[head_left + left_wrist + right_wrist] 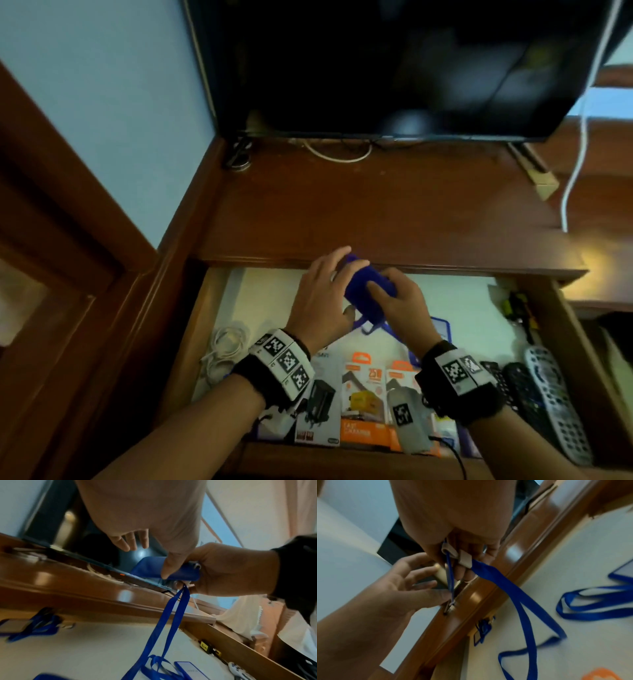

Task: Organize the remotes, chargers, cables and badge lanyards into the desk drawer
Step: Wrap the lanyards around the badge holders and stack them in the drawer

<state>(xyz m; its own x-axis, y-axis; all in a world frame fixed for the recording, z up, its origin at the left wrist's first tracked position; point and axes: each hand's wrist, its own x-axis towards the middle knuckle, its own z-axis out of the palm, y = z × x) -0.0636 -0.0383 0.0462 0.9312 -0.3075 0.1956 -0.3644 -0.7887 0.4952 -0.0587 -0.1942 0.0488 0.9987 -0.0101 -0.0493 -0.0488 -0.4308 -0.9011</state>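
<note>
Both hands hold a rolled-up blue badge lanyard [368,291] above the open desk drawer [197,325], just under the desk's front edge. My right hand [399,298] grips the roll [149,566] from the right, fingers curled round it and its metal clip [452,604]. My left hand [322,291] spans the roll, with the thumb [164,568] pressed on its side and the fingers reaching over its far end. A loose loop of strap [164,622] [513,595] hangs from the right hand to the drawer floor, beside a blue badge holder [442,329] [188,669].
The drawer holds a white cable coil [226,346], boxed chargers [363,394], remotes [548,394] at right and yellow-black tools [517,308]. Another blue lanyard [34,626] lies at the drawer's back. A TV [394,68] stands on the desk top [376,212].
</note>
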